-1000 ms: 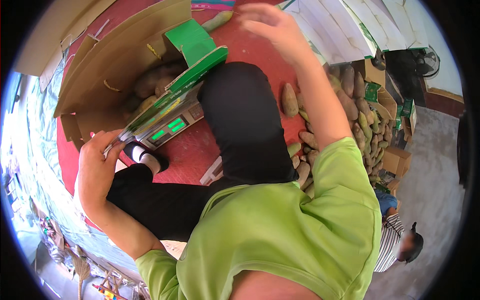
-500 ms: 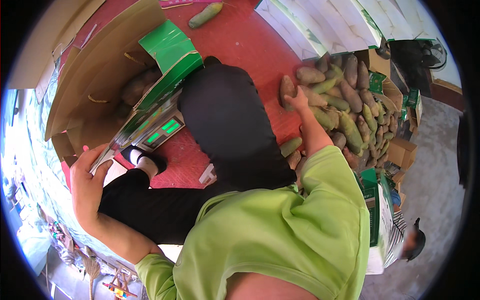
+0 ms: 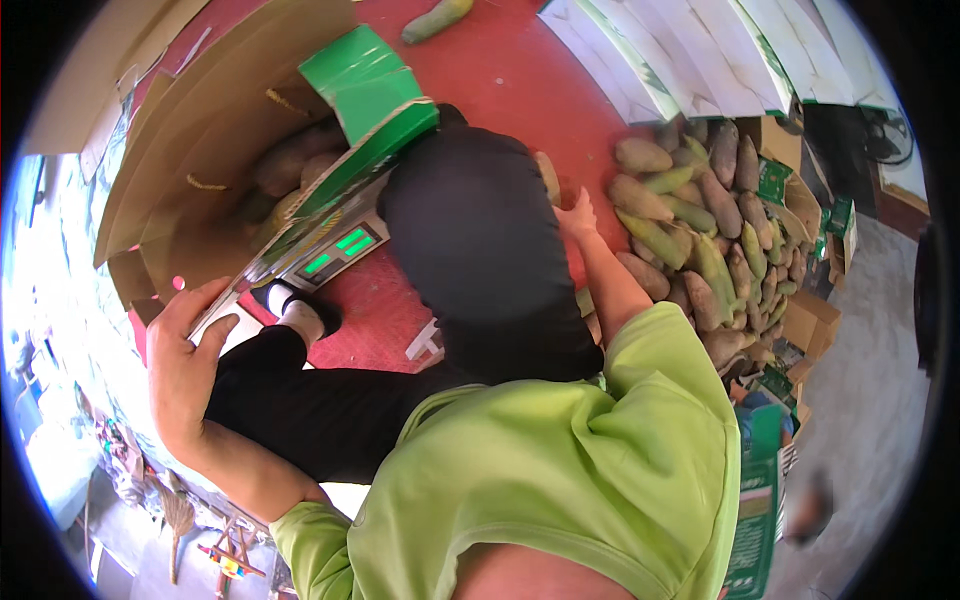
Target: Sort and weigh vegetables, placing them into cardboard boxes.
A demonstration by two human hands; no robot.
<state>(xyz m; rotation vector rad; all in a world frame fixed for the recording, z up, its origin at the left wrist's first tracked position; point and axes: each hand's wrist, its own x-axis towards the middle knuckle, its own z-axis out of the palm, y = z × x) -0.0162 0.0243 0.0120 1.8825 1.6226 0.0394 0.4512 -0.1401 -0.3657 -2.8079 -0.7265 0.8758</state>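
Note:
My left hand (image 3: 190, 345) is closed on the near edge of an open cardboard box (image 3: 150, 210), thumb inside its wall. Several dirt-covered radishes (image 3: 290, 165) lie in the box, partly hidden by its green flap (image 3: 365, 85). Beside the box shows a scale (image 3: 340, 250) with a lit green display. My right hand (image 3: 575, 215) grips a brownish radish (image 3: 547, 178) just right of my black-clad knee, which hides part of it. To the right of that hand lies a big heap of brown and green radishes (image 3: 700, 220).
A lone green radish (image 3: 437, 20) lies on the red floor (image 3: 510, 80) at the far side. White folded cartons (image 3: 680, 50) stand at the back right. A person (image 3: 808, 505) is at the lower right beside a green box (image 3: 755, 520). A broom (image 3: 178, 515) is at lower left.
My right hand has moved left from the heap's edge toward my knee, carrying the radish. My left hand still holds the box edge. The view has shifted slightly.

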